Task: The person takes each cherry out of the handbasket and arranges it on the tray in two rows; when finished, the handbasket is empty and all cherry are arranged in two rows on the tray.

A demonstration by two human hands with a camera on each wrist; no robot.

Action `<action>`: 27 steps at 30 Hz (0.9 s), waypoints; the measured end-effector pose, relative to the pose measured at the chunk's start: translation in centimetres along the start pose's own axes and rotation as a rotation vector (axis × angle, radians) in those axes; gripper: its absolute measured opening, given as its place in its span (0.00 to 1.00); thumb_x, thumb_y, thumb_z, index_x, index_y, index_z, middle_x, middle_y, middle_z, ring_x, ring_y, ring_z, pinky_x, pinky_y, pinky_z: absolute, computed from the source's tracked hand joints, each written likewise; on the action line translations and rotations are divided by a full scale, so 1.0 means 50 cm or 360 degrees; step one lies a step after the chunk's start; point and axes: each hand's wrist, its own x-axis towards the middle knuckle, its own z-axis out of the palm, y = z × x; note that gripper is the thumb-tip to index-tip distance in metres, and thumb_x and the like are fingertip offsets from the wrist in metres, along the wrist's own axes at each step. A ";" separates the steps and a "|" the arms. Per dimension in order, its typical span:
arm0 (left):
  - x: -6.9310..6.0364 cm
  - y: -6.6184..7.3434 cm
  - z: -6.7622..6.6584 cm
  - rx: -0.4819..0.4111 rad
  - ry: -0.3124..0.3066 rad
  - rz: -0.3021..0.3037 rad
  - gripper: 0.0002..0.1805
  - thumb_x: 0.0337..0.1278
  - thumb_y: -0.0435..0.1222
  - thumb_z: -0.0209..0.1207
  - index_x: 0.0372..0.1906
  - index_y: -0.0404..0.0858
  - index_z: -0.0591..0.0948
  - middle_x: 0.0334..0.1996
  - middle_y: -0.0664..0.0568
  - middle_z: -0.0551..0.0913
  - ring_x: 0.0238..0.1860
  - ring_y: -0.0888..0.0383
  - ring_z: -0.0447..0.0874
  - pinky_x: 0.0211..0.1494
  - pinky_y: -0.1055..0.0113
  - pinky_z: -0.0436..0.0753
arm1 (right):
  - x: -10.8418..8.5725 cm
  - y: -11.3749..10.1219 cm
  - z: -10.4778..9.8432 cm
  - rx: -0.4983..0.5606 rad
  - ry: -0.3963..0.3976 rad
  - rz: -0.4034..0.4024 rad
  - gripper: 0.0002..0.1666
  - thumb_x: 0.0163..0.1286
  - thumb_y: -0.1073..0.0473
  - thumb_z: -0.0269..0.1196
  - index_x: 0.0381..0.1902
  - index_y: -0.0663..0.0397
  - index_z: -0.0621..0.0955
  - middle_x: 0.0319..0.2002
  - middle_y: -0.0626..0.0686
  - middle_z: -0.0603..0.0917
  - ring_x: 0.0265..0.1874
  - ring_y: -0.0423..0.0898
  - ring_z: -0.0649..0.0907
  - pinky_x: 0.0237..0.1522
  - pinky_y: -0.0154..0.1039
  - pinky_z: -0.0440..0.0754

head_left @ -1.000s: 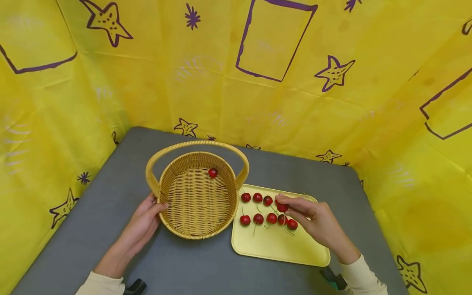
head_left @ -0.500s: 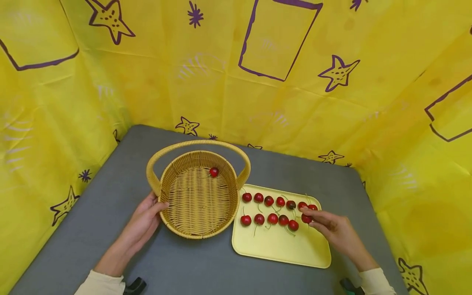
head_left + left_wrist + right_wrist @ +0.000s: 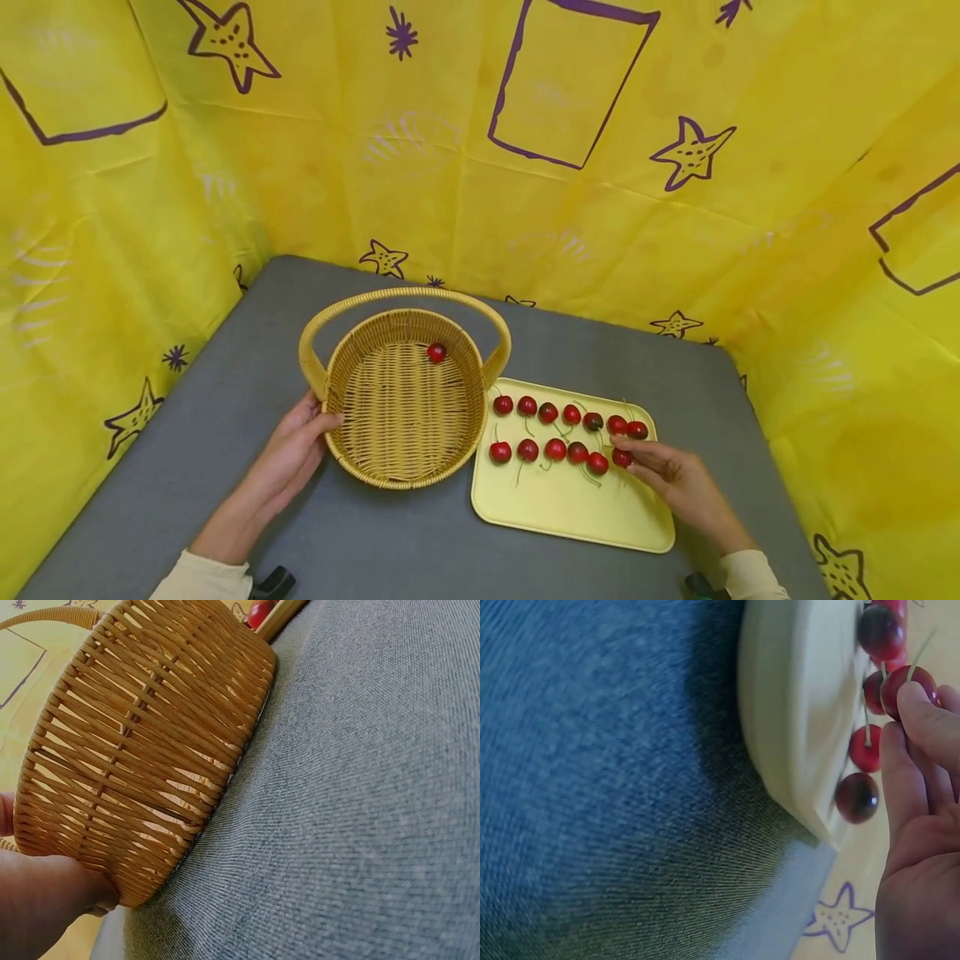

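My left hand (image 3: 296, 442) grips the left rim of a round wicker basket (image 3: 408, 483) with a tall arched handle, thumb over the rim. One red cherry (image 3: 437, 352) lies inside, near the far wall. To the right, a pale yellow tray (image 3: 570, 521) bears two rows of cherries with green stems. My right hand (image 3: 678, 483), at the tray's right side, pinches a dark red cherry (image 3: 890, 694) between thumb and fingers, at the right end of the near row. Its stem sticks up in the right wrist view. Fingers partly cover this cherry in the head view.
A grey cloth-covered table (image 3: 375, 550) lies under the basket and tray. Yellow drapes (image 3: 450, 192) with purple star drawings hang at the back and both sides. The basket's right side nearly meets the tray's left edge.
My right hand has moved right across the tray with the cherry, then slightly down towards the near row. The left hand has stayed on the basket rim.
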 end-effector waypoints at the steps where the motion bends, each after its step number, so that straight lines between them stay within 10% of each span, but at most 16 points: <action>1: 0.000 -0.001 -0.001 0.0001 0.0002 -0.0006 0.41 0.80 0.27 0.45 0.86 0.36 0.38 0.84 0.37 0.46 0.83 0.50 0.46 0.73 0.75 0.63 | -0.001 0.002 0.001 -0.0005 -0.0006 0.0008 0.24 0.73 0.72 0.66 0.66 0.61 0.82 0.65 0.62 0.83 0.59 0.44 0.86 0.53 0.37 0.86; 27: -0.002 -0.003 0.002 -0.0045 0.0036 0.0005 0.39 0.80 0.26 0.45 0.86 0.35 0.42 0.82 0.34 0.51 0.80 0.49 0.52 0.74 0.71 0.64 | 0.008 -0.032 0.001 -0.0319 -0.0049 -0.0120 0.29 0.68 0.72 0.71 0.66 0.57 0.83 0.64 0.58 0.85 0.59 0.43 0.86 0.53 0.32 0.84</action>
